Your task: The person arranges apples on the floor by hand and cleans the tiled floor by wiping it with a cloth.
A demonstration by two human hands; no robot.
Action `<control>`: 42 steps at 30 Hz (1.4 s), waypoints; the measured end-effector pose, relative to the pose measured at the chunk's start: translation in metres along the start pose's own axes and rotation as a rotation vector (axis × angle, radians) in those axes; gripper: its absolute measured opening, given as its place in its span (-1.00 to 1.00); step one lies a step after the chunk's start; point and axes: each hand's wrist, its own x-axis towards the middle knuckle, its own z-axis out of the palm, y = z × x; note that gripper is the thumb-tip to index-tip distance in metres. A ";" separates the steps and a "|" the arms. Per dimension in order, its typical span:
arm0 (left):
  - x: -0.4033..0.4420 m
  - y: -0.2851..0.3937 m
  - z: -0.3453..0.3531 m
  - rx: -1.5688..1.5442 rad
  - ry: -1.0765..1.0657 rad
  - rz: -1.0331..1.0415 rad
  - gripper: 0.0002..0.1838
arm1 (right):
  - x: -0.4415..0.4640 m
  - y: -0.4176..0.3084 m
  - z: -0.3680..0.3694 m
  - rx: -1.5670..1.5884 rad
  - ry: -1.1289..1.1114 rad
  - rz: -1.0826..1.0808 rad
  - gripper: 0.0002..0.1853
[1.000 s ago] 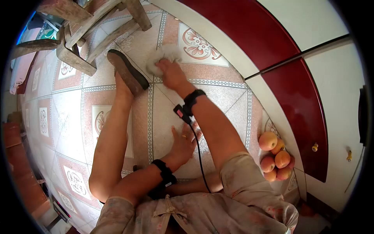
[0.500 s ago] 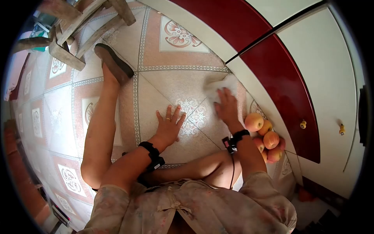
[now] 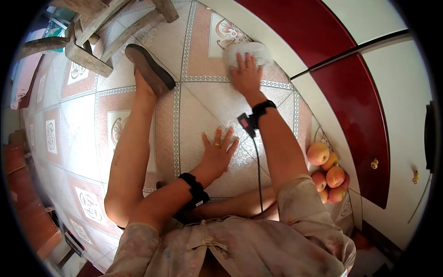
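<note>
A whitish cloth lies on the tiled floor, near the base of the cabinet. My right hand presses on its lower part with the fingers spread over it, and a black strap with a cable is round that wrist. Flat on the patterned tiles, fingers apart and a ring on one of them, rests my left hand. It touches only the floor. A black band circles the left wrist.
Several red-yellow apples sit on the floor against the red and white cabinet. A wooden stool stands at the upper left. My shoe is beside it. Reddish-brown boxes are at the far left.
From beside the apples half a second ago, my right hand and the cloth have moved up and away along the floor. My left hand stays flat on the tiles. The camera view has shifted somewhat.
</note>
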 end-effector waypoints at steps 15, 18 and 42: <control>0.005 0.006 -0.002 0.066 -0.084 -0.075 0.19 | -0.143 0.009 -0.092 -0.009 -0.242 -0.085 -0.36; 0.007 0.006 -0.001 0.088 -0.105 -0.076 0.22 | -0.178 0.048 -0.116 -0.177 -0.291 0.243 -0.34; -0.133 -0.093 -0.023 -0.137 0.082 -0.200 -0.63 | -0.237 -0.088 -0.170 0.575 -0.562 0.323 -0.50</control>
